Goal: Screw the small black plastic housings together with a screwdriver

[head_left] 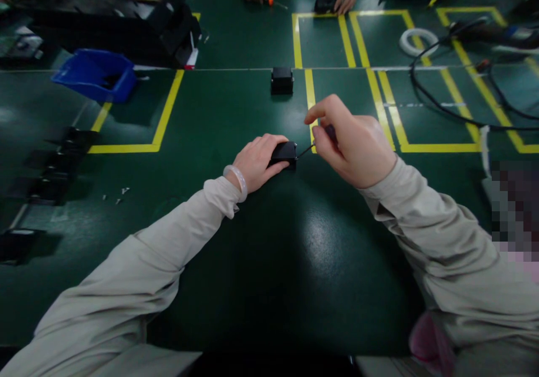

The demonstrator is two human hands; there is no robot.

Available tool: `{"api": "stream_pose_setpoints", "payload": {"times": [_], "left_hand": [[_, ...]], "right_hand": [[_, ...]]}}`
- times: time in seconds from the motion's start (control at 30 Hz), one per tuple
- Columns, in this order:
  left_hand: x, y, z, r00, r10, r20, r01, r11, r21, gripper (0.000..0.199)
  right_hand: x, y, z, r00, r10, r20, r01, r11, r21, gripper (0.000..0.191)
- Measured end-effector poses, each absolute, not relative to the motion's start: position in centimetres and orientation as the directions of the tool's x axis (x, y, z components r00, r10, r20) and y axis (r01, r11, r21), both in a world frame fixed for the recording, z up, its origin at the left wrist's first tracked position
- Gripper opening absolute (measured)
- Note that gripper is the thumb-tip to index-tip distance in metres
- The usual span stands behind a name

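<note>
- Head view: the left hand (pixel 257 162) holds a small black box (pixel 285 151) on the green table (pixel 236 264), fingers at its far side and thumb at its near side.
- The right hand (pixel 353 144) grips a screwdriver (pixel 330 134), its tip at the box's right end.
- A second black box (pixel 282 81) stands beyond the first.
- Small screws (pixel 125 190) lie to the left, nearer than the blue bin (pixel 96 72).

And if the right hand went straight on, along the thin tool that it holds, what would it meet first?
Most likely the box held by the left hand: the tool in the right hand points at its right end. Whether the tip touches it is hard to tell.
</note>
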State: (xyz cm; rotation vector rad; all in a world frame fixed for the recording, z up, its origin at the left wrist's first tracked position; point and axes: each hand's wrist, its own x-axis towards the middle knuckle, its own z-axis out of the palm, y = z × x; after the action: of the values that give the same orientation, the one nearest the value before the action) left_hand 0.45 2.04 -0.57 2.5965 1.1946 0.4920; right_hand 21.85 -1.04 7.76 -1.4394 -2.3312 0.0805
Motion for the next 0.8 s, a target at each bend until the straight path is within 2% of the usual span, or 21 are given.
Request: {"api": "stream_pose_setpoints", "payload": {"times": [0.23,0.8], "left_hand": [[0.44,2.09,-0.65,0.611,0.764,0.208,0.681,-0.641,0.355,0.042],[0.50,2.08,-0.52,0.608,0.771,0.190,0.688,-0.631,0.360,0.042]], "right_hand": [[21.99,-0.97,7.64,-0.392,0.856,0.336,0.840,0.483,-0.249,0.037],[21.77,-1.03,7.70,-0.397,0.870,0.292,0.844,0.471,-0.256,0.036]]}}
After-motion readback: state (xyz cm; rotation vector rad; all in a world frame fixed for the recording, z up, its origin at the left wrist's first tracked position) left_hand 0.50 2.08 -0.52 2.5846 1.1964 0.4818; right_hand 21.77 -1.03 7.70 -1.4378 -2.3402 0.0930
